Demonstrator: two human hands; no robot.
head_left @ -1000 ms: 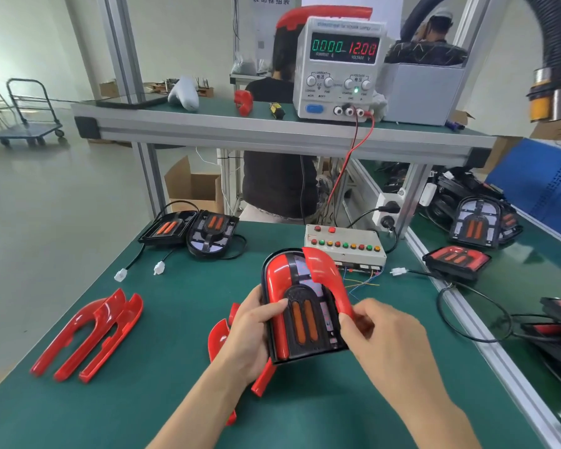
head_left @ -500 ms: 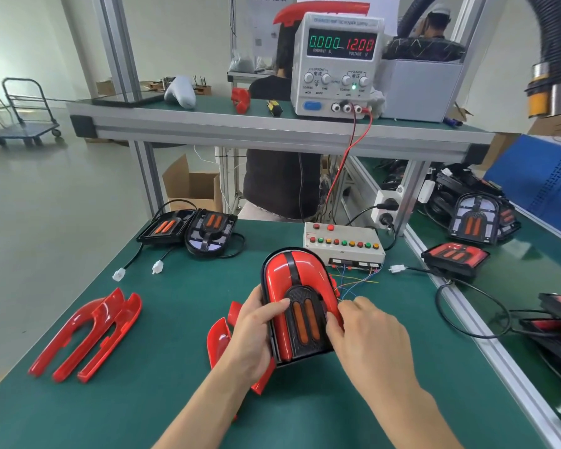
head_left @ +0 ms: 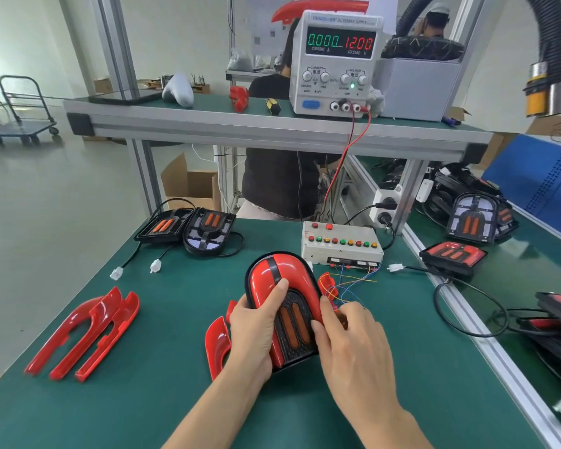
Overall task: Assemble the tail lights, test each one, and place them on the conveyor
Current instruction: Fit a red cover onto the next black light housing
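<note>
Tail light (head_left: 282, 286) with red cover seated, at centre of green counter (head_left: 143, 400). Gripped at left edge by left hand (head_left: 256, 332), thumb across cover. Pinched at right edge by right hand (head_left: 353, 345). Loose red covers (head_left: 85, 332) well apart, left.

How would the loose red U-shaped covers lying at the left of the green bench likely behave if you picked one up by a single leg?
The red U-shaped covers look like thin moulded plastic, so probably light and fairly stiff, though a long open leg may flex a little. Their glossy finish suggests a slippery grip. Lying nested on the green bench, one may drag the other along.
</note>
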